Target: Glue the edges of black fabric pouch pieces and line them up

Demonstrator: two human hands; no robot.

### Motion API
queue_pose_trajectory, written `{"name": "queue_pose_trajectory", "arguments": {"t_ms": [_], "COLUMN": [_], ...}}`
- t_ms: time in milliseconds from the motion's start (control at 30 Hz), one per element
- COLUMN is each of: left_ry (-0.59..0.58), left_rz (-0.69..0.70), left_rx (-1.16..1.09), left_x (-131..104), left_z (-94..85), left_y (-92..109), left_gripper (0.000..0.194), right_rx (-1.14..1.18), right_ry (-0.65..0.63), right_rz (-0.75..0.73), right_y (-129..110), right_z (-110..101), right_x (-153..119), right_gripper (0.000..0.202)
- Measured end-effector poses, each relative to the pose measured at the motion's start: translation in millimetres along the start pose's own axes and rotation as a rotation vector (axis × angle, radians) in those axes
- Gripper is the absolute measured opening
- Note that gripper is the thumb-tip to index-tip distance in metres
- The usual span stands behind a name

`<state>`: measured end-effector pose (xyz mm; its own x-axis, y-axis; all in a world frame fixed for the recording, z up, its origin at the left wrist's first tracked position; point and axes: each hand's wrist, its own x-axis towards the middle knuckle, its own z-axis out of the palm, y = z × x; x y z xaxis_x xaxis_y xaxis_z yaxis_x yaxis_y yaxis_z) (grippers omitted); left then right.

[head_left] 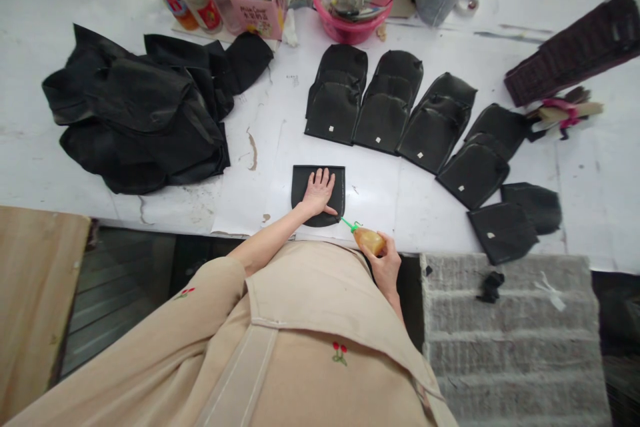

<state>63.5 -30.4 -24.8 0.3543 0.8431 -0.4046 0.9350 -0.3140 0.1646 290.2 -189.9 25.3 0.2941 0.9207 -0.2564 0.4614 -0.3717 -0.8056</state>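
A black leather-like piece (301,181) with a rounded lower edge lies flat at the table's front edge. My left hand (319,192) rests on it with the fingers stretched out and the palm down. In my right hand (387,267) is a glue bottle (369,240) with amber contents and a thin green nozzle. Its nozzle tip meets the lower right edge of the black piece, where a pale line runs along the right side. The right fingers wrap round the bottle's body.
Several overlapping black pieces (333,110) with small white tags curve across the table to the right. A heap of black pieces (135,107) lies left. Behind stand a pink basin (350,30), a pink box (257,17) and bottles (205,3). A grey cloth-covered surface (515,347) is at lower right.
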Motion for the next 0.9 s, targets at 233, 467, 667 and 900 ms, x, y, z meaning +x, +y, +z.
{"name": "queue_pose_trajectory", "arguments": {"t_ms": [233, 467, 667, 900], "left_ry": [-0.005, -0.003, 0.002, 0.023], "left_rz": [-0.005, -0.003, -0.113, -0.13], "left_rx": [0.015, 0.008, 0.009, 0.031], "left_x": [0.6, -0.8, 8.6, 13.2], "left_z": [0.6, -4.1, -12.0, -12.5], "left_y": [0.0, 0.4, 5.1, 9.4], "left_gripper": [0.131, 0.13, 0.127, 0.124], "right_rx": [-0.026, -0.056, 0.0, 0.021], "right_ry": [-0.02, -0.03, 0.077, 0.114], "right_rz": [0.004, -0.002, 0.008, 0.011], "right_y": [-0.5, -2.7, -3.5, 6.7], "right_z": [9.5, 0.1, -4.8, 11.3], "right_x": [1.4, -2.7, -6.8, 1.5], "right_gripper": [0.061, 0.062, 0.063, 0.064]}}
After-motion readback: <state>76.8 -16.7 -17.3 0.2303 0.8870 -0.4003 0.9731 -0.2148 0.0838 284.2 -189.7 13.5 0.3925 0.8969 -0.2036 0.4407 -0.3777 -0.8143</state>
